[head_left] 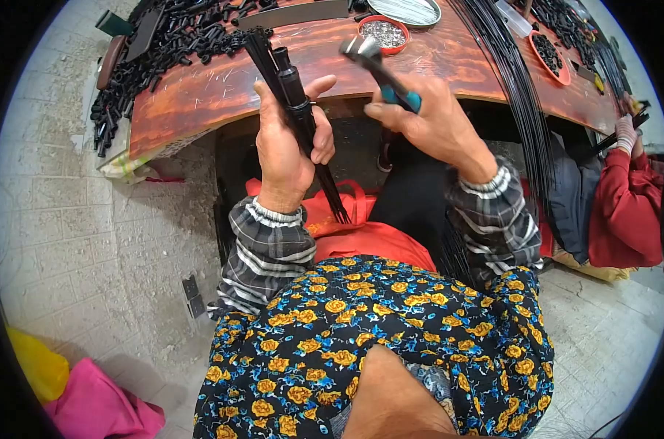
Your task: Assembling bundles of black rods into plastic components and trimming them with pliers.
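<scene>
My left hand (282, 157) is wrapped round a folded black umbrella frame (292, 88), its thin ribs bunched along a thicker tube with a stepped end. The frame stands upright at a tilt in front of the table edge, and its thin rod ends hang toward my lap. In my right hand (442, 121) is a hammer (376, 67) with a black and teal handle, raised to the right of the frame. The hammer's metal head is slightly blurred and does not touch the frame.
A red-brown wooden table (193, 91) carries a heap of black plastic parts (200, 36) at left. Toward the back are a red dish (405, 47) of small metal pieces and a bowl of white strips. Long black ribs (518, 95) hang over the edge. A co-worker's red sleeve (628, 205) is at right.
</scene>
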`<state>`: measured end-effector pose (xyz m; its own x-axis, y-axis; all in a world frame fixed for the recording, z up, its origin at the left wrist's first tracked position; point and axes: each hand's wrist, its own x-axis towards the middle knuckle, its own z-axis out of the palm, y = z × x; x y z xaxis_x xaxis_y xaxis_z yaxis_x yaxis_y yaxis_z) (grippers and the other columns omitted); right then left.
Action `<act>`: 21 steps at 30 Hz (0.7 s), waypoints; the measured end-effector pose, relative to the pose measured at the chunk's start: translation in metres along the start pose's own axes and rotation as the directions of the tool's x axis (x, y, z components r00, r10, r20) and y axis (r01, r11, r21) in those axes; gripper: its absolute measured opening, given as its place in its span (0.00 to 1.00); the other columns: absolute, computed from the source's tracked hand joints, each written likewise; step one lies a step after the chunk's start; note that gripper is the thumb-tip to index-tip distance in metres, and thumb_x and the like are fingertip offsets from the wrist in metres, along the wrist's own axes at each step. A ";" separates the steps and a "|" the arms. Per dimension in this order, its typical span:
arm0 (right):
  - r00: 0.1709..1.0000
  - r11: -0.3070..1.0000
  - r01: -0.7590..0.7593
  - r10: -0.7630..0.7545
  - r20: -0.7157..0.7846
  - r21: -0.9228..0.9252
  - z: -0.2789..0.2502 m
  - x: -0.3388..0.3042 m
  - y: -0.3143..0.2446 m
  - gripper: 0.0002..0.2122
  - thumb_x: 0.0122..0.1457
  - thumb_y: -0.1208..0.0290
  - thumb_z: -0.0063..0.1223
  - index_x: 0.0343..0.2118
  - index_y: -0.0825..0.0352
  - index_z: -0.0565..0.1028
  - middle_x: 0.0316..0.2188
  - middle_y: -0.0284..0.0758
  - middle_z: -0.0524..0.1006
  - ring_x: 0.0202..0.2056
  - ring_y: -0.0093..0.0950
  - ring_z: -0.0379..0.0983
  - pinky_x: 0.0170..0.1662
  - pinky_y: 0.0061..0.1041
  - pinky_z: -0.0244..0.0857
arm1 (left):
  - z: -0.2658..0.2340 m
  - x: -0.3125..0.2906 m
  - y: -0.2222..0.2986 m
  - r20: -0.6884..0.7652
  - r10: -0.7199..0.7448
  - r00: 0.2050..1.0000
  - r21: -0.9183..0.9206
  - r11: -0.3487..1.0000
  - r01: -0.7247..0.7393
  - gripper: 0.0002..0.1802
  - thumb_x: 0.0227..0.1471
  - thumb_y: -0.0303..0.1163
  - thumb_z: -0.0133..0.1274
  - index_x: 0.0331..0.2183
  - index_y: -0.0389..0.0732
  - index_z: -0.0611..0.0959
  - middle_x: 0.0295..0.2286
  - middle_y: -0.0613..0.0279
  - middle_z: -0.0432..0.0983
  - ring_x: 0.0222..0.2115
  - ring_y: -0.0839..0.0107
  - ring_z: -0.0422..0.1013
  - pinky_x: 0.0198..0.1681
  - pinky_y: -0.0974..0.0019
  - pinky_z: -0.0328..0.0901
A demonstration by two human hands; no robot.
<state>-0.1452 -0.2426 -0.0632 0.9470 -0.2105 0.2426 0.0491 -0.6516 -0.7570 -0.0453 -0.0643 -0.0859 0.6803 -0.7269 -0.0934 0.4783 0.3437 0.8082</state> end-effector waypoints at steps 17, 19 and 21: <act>0.979 0.836 0.200 -0.185 0.080 -0.512 -0.006 -0.012 -0.012 0.12 0.49 0.76 0.55 0.37 0.68 0.69 0.29 0.43 0.72 0.33 0.43 0.71 0.33 0.38 0.64 | -0.002 -0.001 -0.003 -0.125 0.044 0.991 0.060 0.998 -0.036 0.44 0.53 0.71 0.30 0.36 0.35 0.75 0.09 0.66 0.60 0.07 0.79 0.54 0.11 0.73 0.50; 0.981 0.829 0.193 -0.171 0.091 -0.525 -0.006 -0.013 -0.012 0.12 0.49 0.75 0.55 0.36 0.68 0.68 0.29 0.43 0.72 0.33 0.43 0.71 0.33 0.39 0.64 | -0.004 -0.001 -0.004 -0.117 0.008 0.993 0.017 1.000 -0.006 0.47 0.53 0.71 0.29 0.40 0.32 0.76 0.08 0.68 0.59 0.07 0.80 0.52 0.11 0.74 0.49; 0.975 0.778 0.218 -0.194 0.105 -0.589 -0.006 -0.013 -0.012 0.11 0.49 0.75 0.55 0.36 0.67 0.69 0.28 0.42 0.72 0.32 0.43 0.72 0.32 0.38 0.65 | -0.001 -0.002 -0.002 -0.094 0.004 0.996 0.053 0.999 0.001 0.48 0.53 0.71 0.28 0.41 0.31 0.77 0.08 0.69 0.58 0.07 0.80 0.52 0.11 0.74 0.49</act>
<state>-0.1601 -0.2361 -0.0536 0.9474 -0.0022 0.3200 0.0579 -0.9823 -0.1782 -0.0468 -0.0633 -0.0875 0.7310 -0.6669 -0.1445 0.4491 0.3107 0.8377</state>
